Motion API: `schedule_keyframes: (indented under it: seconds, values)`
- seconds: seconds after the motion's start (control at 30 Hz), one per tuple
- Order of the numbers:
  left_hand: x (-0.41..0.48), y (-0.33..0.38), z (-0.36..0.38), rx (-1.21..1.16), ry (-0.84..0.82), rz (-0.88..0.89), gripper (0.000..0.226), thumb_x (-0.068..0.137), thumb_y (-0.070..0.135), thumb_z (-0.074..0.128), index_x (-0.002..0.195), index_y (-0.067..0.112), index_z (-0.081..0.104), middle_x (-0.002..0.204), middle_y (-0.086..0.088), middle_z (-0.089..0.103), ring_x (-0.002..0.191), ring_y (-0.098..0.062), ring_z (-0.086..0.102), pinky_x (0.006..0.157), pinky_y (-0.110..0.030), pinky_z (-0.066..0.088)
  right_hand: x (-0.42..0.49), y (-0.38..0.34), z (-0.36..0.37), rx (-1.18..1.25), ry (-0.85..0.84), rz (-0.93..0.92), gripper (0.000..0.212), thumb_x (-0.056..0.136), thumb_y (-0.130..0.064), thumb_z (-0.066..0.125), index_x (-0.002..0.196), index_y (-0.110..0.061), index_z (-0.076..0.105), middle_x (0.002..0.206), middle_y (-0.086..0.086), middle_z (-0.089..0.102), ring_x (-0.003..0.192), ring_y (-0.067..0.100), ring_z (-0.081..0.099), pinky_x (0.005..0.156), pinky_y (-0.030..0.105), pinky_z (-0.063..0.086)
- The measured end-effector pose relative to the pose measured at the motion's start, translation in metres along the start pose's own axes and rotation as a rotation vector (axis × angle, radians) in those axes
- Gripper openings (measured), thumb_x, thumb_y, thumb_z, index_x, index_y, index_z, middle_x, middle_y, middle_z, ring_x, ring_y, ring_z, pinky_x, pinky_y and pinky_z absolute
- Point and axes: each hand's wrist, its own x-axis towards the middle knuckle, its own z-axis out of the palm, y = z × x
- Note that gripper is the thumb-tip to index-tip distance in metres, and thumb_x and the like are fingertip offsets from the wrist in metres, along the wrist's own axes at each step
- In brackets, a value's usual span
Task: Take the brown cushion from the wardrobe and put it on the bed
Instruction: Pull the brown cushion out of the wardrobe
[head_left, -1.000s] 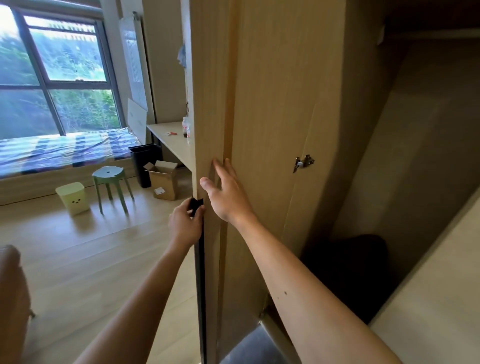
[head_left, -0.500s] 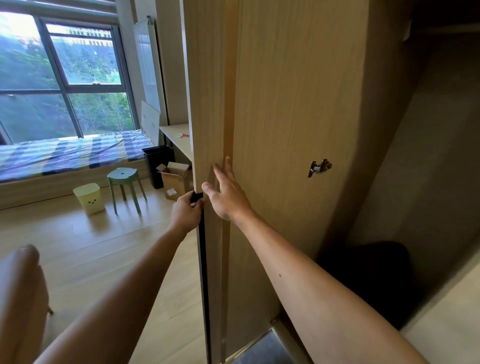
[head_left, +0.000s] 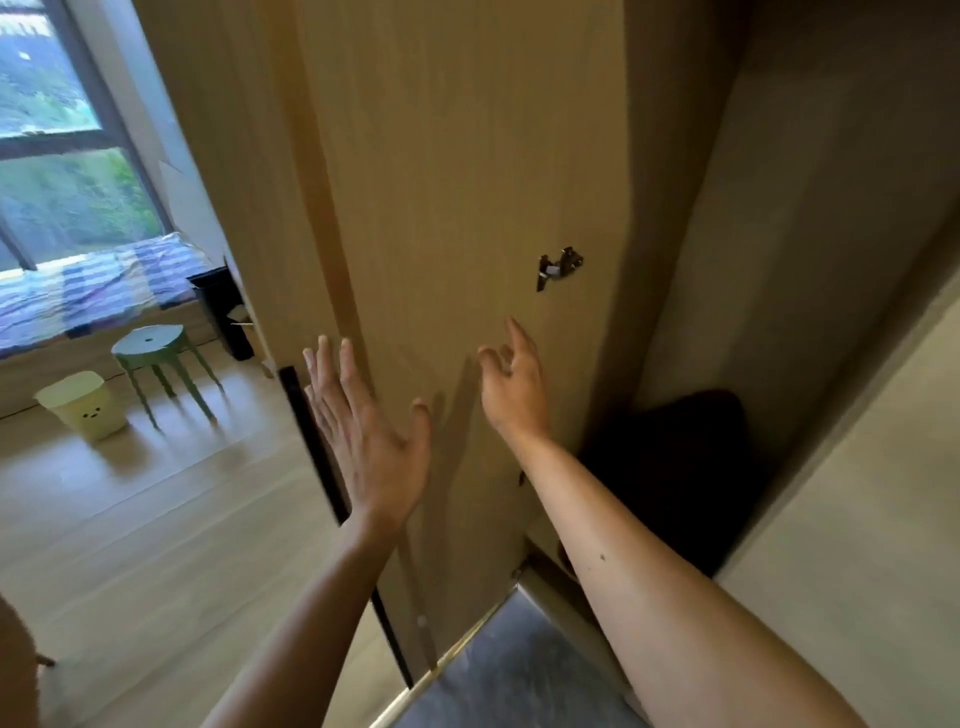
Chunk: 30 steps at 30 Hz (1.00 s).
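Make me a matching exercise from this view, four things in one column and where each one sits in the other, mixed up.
Things:
1. green stool
2. pale yellow bin
3. dark cushion
4. metal hinge

Places:
A. on the inner face of the open wardrobe door
B. low inside the wardrobe
C. on the floor, left of the stool
D. on the floor in front of the striped bed

Pairs: 1-D, 2-C, 3-B, 4-A

Stool (head_left: 156, 353) left of wardrobe door (head_left: 467, 208)
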Motion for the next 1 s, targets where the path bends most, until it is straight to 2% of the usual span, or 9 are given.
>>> schedule_keyframes:
  seconds: [0.13, 0.23, 0.37, 0.4, 0.5, 0.53, 0.67, 0.83, 1.0]
  values:
    - [-0.029, 0.013, 0.048, -0.129, -0.289, -0.013, 0.09, 0.089, 0.023, 0.067, 0.163, 0.012, 0.018, 0.172, -0.014, 0.017, 0.161, -0.03, 0.01, 0.128, -0.056, 0.019, -0.006, 0.054, -0.041, -0.03, 0.12, 0.16, 0.062, 0.106, -0.028, 0.055, 0.163, -0.021, 0.03, 0.168, 0.005, 0.031, 0.153, 0.026, 0.034, 0.122, 0.049, 0.032]
    - [-0.049, 0.02, 0.084, -0.177, -0.504, -0.054, 0.089, 0.092, 0.02, 0.071, 0.163, 0.009, 0.019, 0.173, -0.014, 0.019, 0.16, -0.029, 0.014, 0.129, -0.049, 0.02, -0.012, 0.086, -0.064, -0.066, 0.186, 0.235, 0.061, 0.106, -0.029, 0.054, 0.162, -0.019, 0.032, 0.167, 0.005, 0.034, 0.152, 0.027, 0.035, 0.12, 0.051, 0.034]
    - [-0.067, 0.034, 0.133, -0.261, -0.696, -0.072, 0.084, 0.095, 0.02, 0.071, 0.162, 0.009, 0.023, 0.171, -0.013, 0.024, 0.151, -0.013, 0.031, 0.115, -0.005, 0.018, -0.017, 0.122, -0.097, -0.093, 0.317, 0.326, 0.06, 0.105, -0.029, 0.056, 0.161, -0.022, 0.034, 0.164, 0.002, 0.038, 0.147, 0.024, 0.043, 0.117, 0.048, 0.041]
    - [-0.071, 0.037, 0.145, -0.285, -0.748, -0.087, 0.083, 0.095, 0.02, 0.07, 0.163, 0.011, 0.022, 0.171, -0.012, 0.024, 0.147, -0.009, 0.035, 0.114, -0.005, 0.022, -0.019, 0.13, -0.104, -0.107, 0.345, 0.344, 0.061, 0.105, -0.03, 0.057, 0.161, -0.023, 0.034, 0.165, 0.001, 0.038, 0.147, 0.023, 0.043, 0.117, 0.048, 0.042]
    - [-0.087, 0.041, 0.177, -0.32, -0.902, -0.13, 0.086, 0.096, 0.025, 0.07, 0.164, 0.018, 0.018, 0.172, -0.006, 0.022, 0.151, -0.027, 0.04, 0.121, -0.045, 0.039, -0.026, 0.156, -0.123, -0.158, 0.434, 0.4, 0.062, 0.104, -0.031, 0.058, 0.16, -0.025, 0.035, 0.164, 0.001, 0.039, 0.146, 0.024, 0.045, 0.115, 0.045, 0.044]
    - [-0.093, 0.043, 0.187, -0.317, -0.936, -0.129, 0.086, 0.096, 0.026, 0.069, 0.164, 0.02, 0.018, 0.172, -0.005, 0.022, 0.153, -0.028, 0.037, 0.122, -0.048, 0.038, -0.028, 0.164, -0.127, -0.177, 0.458, 0.427, 0.062, 0.103, -0.032, 0.059, 0.16, -0.025, 0.034, 0.164, 0.001, 0.038, 0.146, 0.024, 0.045, 0.115, 0.044, 0.044]
    - [-0.119, 0.04, 0.219, -0.325, -1.041, -0.148, 0.085, 0.096, 0.028, 0.069, 0.164, 0.023, 0.018, 0.172, -0.005, 0.022, 0.157, -0.027, 0.028, 0.122, -0.043, 0.034, -0.042, 0.193, -0.142, -0.246, 0.475, 0.532, 0.065, 0.103, -0.032, 0.059, 0.162, -0.026, 0.03, 0.166, 0.002, 0.035, 0.147, 0.027, 0.043, 0.114, 0.041, 0.043]
    - [-0.15, 0.023, 0.248, -0.343, -1.101, -0.214, 0.085, 0.096, 0.031, 0.068, 0.164, 0.028, 0.015, 0.172, -0.001, 0.021, 0.155, -0.027, 0.032, 0.113, -0.039, 0.039, -0.061, 0.238, -0.151, -0.445, 0.261, 0.616, 0.076, 0.098, -0.026, 0.068, 0.162, -0.019, 0.029, 0.163, 0.008, 0.033, 0.138, 0.03, 0.051, 0.113, 0.042, 0.045]
    - [-0.185, -0.01, 0.29, -0.369, -1.056, -0.274, 0.083, 0.097, 0.033, 0.067, 0.163, 0.032, 0.016, 0.171, 0.001, 0.025, 0.155, -0.026, 0.031, 0.121, -0.051, 0.038, -0.055, 0.312, -0.151, -0.712, 0.123, 0.563, 0.089, 0.09, -0.034, 0.075, 0.163, -0.023, 0.024, 0.165, 0.007, 0.028, 0.143, 0.032, 0.045, 0.112, 0.046, 0.046]
